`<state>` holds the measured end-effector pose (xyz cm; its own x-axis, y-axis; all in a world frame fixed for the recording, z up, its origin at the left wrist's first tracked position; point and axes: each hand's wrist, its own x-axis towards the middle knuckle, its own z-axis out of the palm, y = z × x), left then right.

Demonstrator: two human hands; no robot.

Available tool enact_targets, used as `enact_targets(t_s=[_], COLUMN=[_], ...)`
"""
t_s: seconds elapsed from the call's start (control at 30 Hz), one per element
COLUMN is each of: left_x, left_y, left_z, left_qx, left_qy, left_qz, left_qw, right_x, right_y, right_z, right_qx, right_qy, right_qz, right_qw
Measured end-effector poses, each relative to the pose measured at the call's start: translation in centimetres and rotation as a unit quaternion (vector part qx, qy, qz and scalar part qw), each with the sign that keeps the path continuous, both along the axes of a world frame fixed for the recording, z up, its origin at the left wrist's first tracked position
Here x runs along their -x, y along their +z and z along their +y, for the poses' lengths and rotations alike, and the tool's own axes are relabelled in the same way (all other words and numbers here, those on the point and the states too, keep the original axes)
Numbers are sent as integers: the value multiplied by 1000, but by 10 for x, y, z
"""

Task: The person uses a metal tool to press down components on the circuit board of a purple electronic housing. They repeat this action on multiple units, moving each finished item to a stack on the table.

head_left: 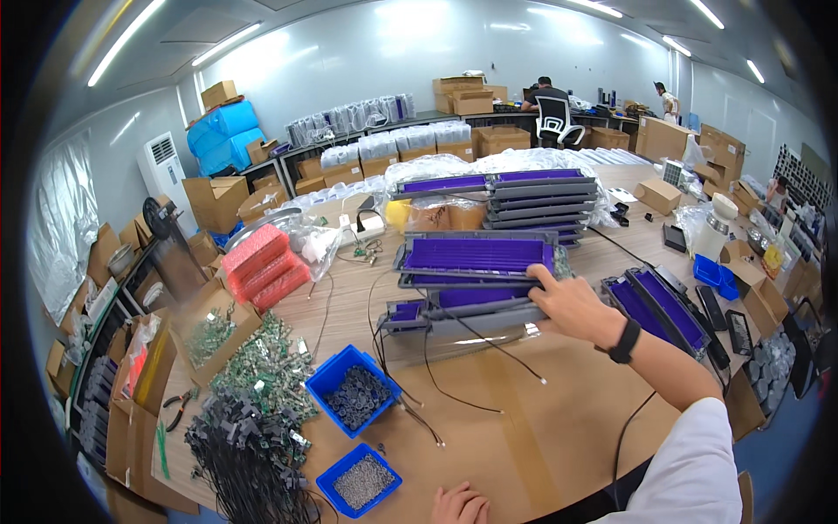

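My right hand point(567, 306), with a black band on its wrist, reaches to the stacked long grey frames with purple insides. Its fingers close on the right end of a grey-and-purple frame point(480, 297) low in the nearer stack. Another such frame point(476, 254) lies on top. Thin dark cables point(463, 403) with small white plugs trail from the stack onto a brown cardboard sheet point(515, 428). On that sheet, at the lower edge, rests my left hand point(460, 505), fingers a little bent and nothing seen in them; part of it is cut off.
Blue bins of dark parts point(356, 393) and small screws point(362, 482) stand left of centre. Beyond them lie circuit boards point(271, 358), black cabled parts point(244, 454) and pliers point(177, 410). More purple frames point(659, 306) lie right; another stack point(541, 205) stands behind.
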<state>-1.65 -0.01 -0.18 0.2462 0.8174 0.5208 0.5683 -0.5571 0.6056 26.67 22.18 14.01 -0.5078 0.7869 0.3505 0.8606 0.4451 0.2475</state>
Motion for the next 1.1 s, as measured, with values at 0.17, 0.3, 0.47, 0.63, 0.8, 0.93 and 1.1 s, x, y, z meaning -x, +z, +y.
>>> enact_targets(t_s=[0.17, 0.3, 0.47, 0.63, 0.8, 0.93, 1.1], left_x=[1, -2, -3, -1, -2, -5, -7], left_y=[-4, -6, -12, -21, -23, -20, -24], left_z=[1, 1, 2, 0, -2, -5, -6], left_qx=[-7, 2, -12, -16, -13, -11, -25], left_qy=[-9, -15, 26, 29, 42, 59, 71], left_qz=[-2, -6, 30, 42, 44, 42, 40], left_qw=[1000, 1000, 999, 999, 998, 997, 996], right_x=[-10, -17, -13, -13, -24, -17, -11], right_y=[-19, -46, -72, -78, -68, -68, -50], right_z=[-72, -92, -60, -20, -6, -2, -1], right_qx=[66, 112, 82, 68, 150, 120, 95], right_qy=[19, 15, -8, 22, 65, 39, 40], right_qz=[7, -2, 30, 50, 198, 264, 209], right_qw=[998, 994, 996, 996, 966, 956, 972])
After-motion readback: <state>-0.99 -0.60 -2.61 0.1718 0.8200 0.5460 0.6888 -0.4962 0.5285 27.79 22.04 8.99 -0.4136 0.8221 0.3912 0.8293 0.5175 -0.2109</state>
